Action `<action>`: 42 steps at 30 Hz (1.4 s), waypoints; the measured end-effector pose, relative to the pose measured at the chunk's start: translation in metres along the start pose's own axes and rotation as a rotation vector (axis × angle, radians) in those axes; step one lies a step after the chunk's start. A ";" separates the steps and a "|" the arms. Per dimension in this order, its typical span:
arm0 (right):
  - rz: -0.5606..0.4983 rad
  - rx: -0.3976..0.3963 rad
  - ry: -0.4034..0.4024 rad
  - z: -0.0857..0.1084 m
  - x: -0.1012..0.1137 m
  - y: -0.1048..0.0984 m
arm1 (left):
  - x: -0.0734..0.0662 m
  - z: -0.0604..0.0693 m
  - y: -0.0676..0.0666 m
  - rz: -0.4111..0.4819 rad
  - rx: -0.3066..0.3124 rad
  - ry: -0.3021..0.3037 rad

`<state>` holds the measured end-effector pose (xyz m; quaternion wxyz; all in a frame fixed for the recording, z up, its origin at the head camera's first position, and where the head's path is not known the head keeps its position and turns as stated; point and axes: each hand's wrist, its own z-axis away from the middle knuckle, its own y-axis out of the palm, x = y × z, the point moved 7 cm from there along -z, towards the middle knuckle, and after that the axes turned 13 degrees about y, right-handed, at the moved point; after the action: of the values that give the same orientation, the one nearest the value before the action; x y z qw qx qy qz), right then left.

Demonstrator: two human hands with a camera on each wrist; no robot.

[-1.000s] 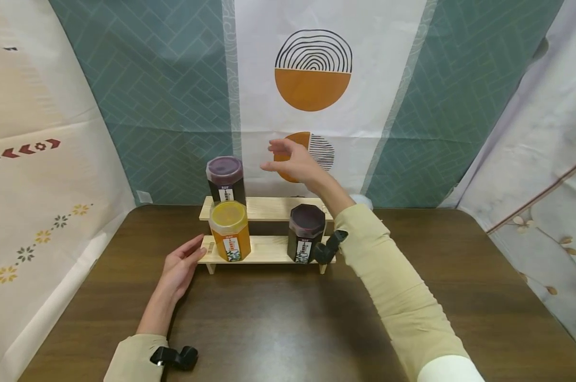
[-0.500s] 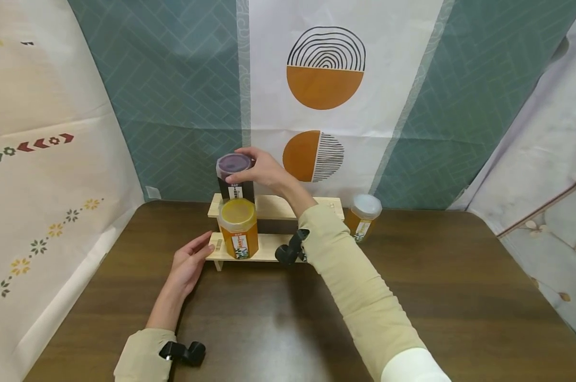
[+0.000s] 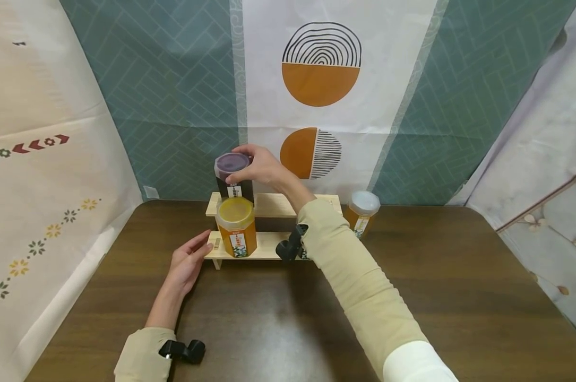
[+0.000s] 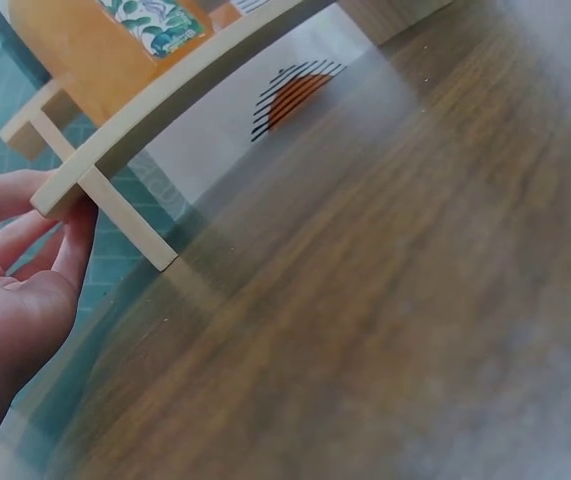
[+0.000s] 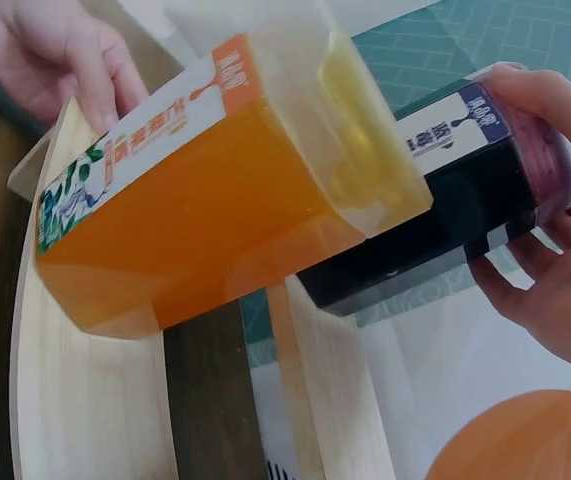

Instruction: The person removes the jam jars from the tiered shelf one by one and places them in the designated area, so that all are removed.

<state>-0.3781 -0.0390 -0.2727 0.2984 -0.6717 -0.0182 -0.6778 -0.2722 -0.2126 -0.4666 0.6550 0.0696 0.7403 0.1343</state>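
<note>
A dark jar with a purple lid (image 3: 233,163) stands upright at the left end of the upper tier of a two-tier wooden shelf (image 3: 273,206). My right hand (image 3: 265,168) grips it near the lid, with thumb and fingers on opposite sides in the right wrist view. In front of it, an orange jar with a yellow lid (image 3: 237,233) sits on the lower tier. My left hand (image 3: 186,265) pinches the left end of that lower tier (image 4: 65,185). Another dark jar on the lower tier's right part is almost wholly hidden behind my right wrist.
An orange jar with a whitish lid (image 3: 362,212) stands on the brown table (image 3: 440,276), beyond the shelf's right end. Patterned cloths hang behind (image 3: 182,106) and on both sides. My right forearm (image 3: 359,281) crosses in front of the shelf's right part.
My right hand has come left and down from the air above the shelf onto the purple-lidded jar and taken hold of it. The left hand stays at the shelf's end.
</note>
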 end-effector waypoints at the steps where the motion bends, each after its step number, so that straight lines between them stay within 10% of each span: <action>1: -0.002 -0.009 0.007 0.001 -0.001 -0.002 | 0.000 0.000 0.000 0.000 -0.001 0.001; 21: 0.042 -0.134 0.038 0.038 -0.008 -0.096 | 0.001 -0.003 -0.004 -0.001 -0.022 -0.015; 42: 0.054 -0.349 0.152 0.126 -0.058 -0.236 | 0.000 0.000 0.000 0.013 -0.018 -0.037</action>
<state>-0.3708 0.2305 -0.2252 0.1959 -0.6604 0.1403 -0.7112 -0.2725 -0.2131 -0.4666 0.6684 0.0712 0.7263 0.1439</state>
